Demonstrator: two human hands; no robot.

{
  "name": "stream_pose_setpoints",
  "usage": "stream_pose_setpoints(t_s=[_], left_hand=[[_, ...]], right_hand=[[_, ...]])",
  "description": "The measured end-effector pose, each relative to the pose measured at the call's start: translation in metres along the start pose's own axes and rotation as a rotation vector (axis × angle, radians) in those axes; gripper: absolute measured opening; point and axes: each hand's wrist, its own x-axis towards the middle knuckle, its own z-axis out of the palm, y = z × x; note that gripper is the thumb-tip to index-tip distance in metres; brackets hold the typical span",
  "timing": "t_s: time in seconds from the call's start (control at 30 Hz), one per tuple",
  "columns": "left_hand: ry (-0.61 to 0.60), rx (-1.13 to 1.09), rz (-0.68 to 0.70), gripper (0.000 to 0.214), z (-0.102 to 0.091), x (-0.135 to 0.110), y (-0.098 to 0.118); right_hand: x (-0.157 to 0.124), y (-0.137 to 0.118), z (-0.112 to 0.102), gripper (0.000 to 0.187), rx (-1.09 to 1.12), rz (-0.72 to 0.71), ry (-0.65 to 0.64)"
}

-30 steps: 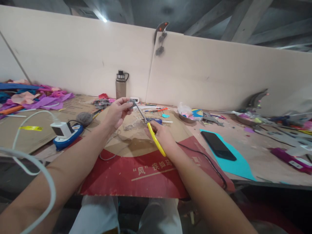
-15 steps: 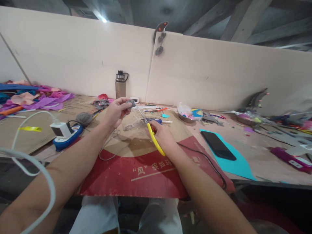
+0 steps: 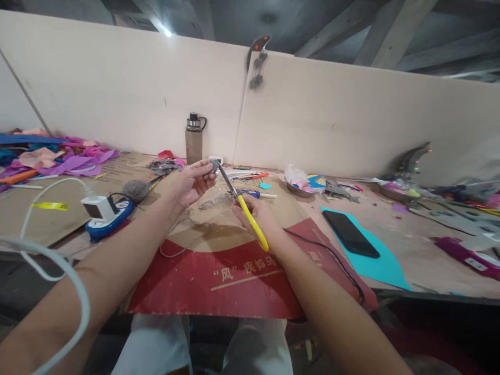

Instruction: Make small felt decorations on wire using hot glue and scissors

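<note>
Between the thumb and fingers of my left hand (image 3: 194, 182) is a small grey fuzzy piece (image 3: 214, 166), mostly covered by the fingertips. My right hand (image 3: 255, 216) grips a pair of scissors with yellow handles (image 3: 252, 223). Their metal blades (image 3: 226, 179) point up and left, with the tips right at the grey piece; whether they touch it I cannot tell. Both hands are held above a red and brown cardboard sheet (image 3: 175, 286). A ball of grey yarn (image 3: 135, 190) lies left of my left forearm.
A blue power strip (image 3: 109, 221) with a white charger sits at left, its white cable looping over my left arm. A phone (image 3: 350, 233) rests on turquoise sheet at right. Behind stand a bottle (image 3: 194, 139) and a bowl (image 3: 300, 190). A black cord (image 3: 332, 252) crosses the cardboard.
The scissors have turned, showing their blades more broadly, and the tips sit closer to the grey piece. My left hand has shifted slightly right and tilted.
</note>
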Motion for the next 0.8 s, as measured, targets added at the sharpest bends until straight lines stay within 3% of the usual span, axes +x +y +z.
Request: stream_pose_setpoints(t_s=[0.37, 0.8], left_hand=[[-0.023, -0.031, -0.035, 0.009, 0.0036, -0.0023, -0.0006], [-0.036, 0.131, 0.017, 0.018, -0.0045, 0.0017, -0.0052]], right_hand=[[-0.0023, -0.0021, -0.0008, 0.017, 0.001, -0.005, -0.012], [-0.0016, 0.0034, -0.0001, 0.018, -0.217, -0.059, 0.085]])
